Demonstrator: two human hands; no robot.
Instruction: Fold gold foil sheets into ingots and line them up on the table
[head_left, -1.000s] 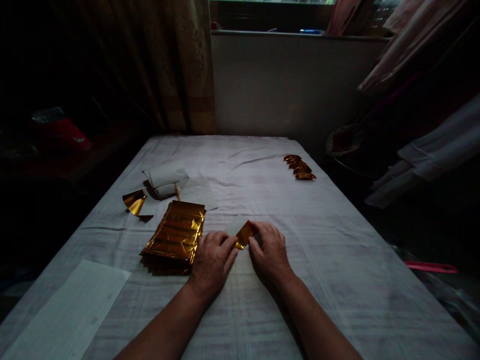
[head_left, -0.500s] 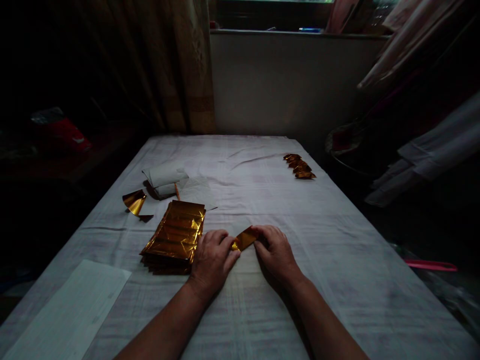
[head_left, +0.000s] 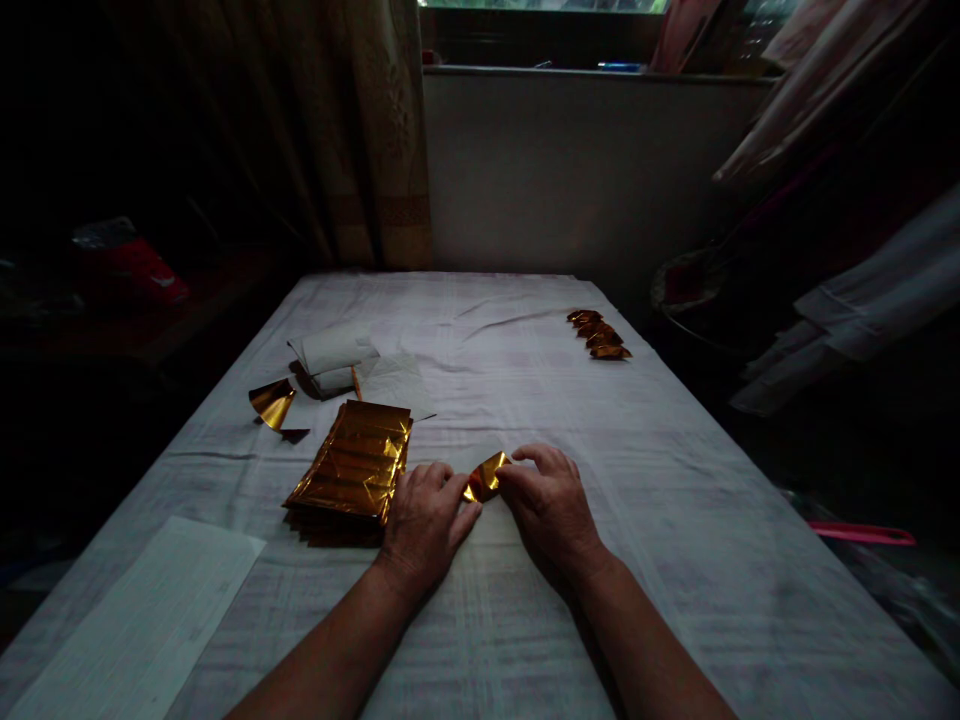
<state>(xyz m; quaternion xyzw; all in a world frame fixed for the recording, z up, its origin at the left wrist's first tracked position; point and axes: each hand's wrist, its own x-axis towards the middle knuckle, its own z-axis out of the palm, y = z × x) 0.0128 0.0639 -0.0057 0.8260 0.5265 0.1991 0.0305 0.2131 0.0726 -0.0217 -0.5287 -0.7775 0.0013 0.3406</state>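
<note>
A small folded piece of gold foil paper [head_left: 486, 478] lies between my two hands, just above the tablecloth. My left hand [head_left: 426, 515] pinches its left end between thumb and fingers. At the right end, the thumb of my right hand [head_left: 551, 498] presses on the foil, while the index finger is bent and lifted. A stack of gold foil sheets [head_left: 352, 460] sits right beside my left hand. Farther off at the right, several folded gold foil pieces [head_left: 600, 335] lie in a row.
A curled gold foil scrap [head_left: 274, 405] and crumpled pale paper [head_left: 334, 358] lie at the left. Nearer, a flat pale sheet [head_left: 142, 620] rests on the white tablecloth [head_left: 517, 380]. Beyond the table stand a curtain [head_left: 375, 150] and a wall [head_left: 570, 170]; clothes [head_left: 877, 280] hang at the right.
My right thumb has moved up and left onto the foil's right end, and the index finger has lifted off. The visible foil looks shorter and more bent. My left hand has barely moved.
</note>
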